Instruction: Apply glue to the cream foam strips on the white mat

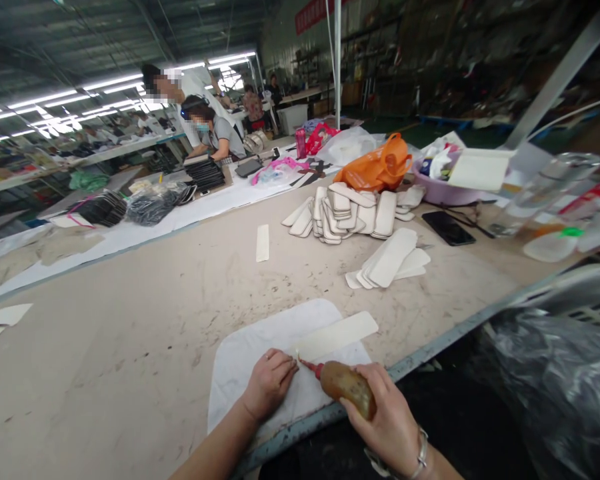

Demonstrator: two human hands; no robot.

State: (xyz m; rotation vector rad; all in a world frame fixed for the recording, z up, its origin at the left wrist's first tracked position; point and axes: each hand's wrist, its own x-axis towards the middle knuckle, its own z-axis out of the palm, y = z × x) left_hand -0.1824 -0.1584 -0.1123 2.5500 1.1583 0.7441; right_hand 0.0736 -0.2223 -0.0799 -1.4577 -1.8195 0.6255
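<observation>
A long cream strip with rounded corners [337, 335] lies on a white sheet [235, 353] near the table's front edge. At the strip's left end is my left hand [271, 381], its fingers curled together and pressed on that end; the fingertips partly hide it. My right hand [387, 417] is wrapped round a brownish squeeze bottle, apparently a glue bottle [347, 385], tilted with its red nozzle pointing left. The nozzle tip is at the strip's left end, close to my left fingertips. Whether the tip touches the strip I cannot tell.
Beyond lie a fan of cream strips [393, 260], a heap of padded pieces [353, 213] and a single small strip [263, 243]. To the right are a phone [447, 228], a purple basin [443, 192] and an orange bag [377, 163]. Co-workers [220, 130] stand across the table.
</observation>
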